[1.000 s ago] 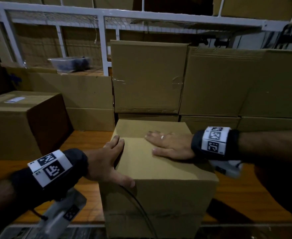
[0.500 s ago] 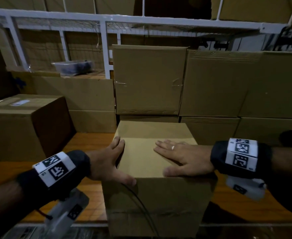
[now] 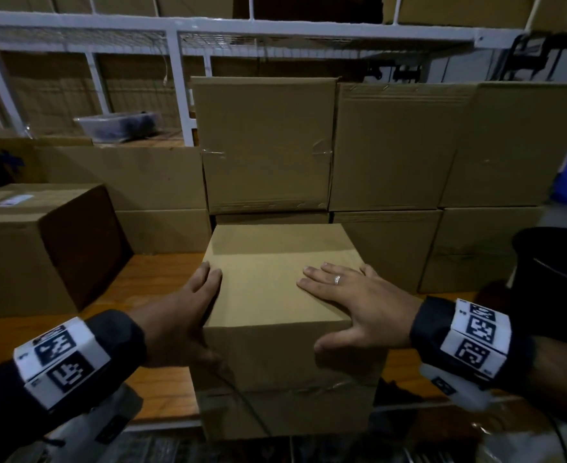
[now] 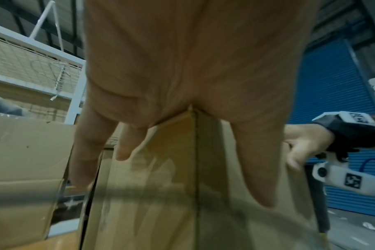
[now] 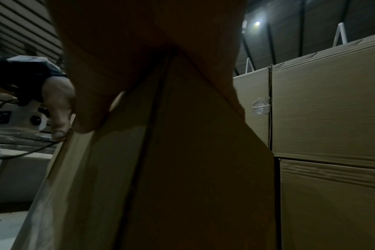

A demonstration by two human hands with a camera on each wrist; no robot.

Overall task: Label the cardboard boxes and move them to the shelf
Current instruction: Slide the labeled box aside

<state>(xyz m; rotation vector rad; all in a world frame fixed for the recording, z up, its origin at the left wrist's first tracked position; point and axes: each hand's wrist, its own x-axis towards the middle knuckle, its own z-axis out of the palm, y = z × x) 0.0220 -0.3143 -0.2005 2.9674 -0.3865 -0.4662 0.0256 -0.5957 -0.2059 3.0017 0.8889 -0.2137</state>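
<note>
A plain cardboard box [image 3: 275, 295] stands upright on the wooden surface in front of me, with no label showing on its top. My left hand [image 3: 192, 312] straddles its near left corner, with straight fingers along the left side and the thumb on the front face. My right hand [image 3: 349, 302] lies flat on the top near the right corner, its thumb hanging over the front edge. In the left wrist view, spread fingers [image 4: 86, 160] press the box corner [image 4: 161, 194]. The right wrist view is dark; the palm [image 5: 139, 50] sits over the box [image 5: 182, 169].
A box with a white label [image 3: 13, 200] stands at the left. Stacked cardboard boxes [image 3: 265, 145] fill the back, under a white metal shelf frame [image 3: 182, 81]. A clear tub [image 3: 118, 123] sits at the back left and a black object [image 3: 549, 279] at the right. Bare wood [image 3: 155, 389] lies between the boxes.
My right hand slid back across the top toward the near right corner, and its thumb now drops over the front edge. My left thumb shifted onto the front face.
</note>
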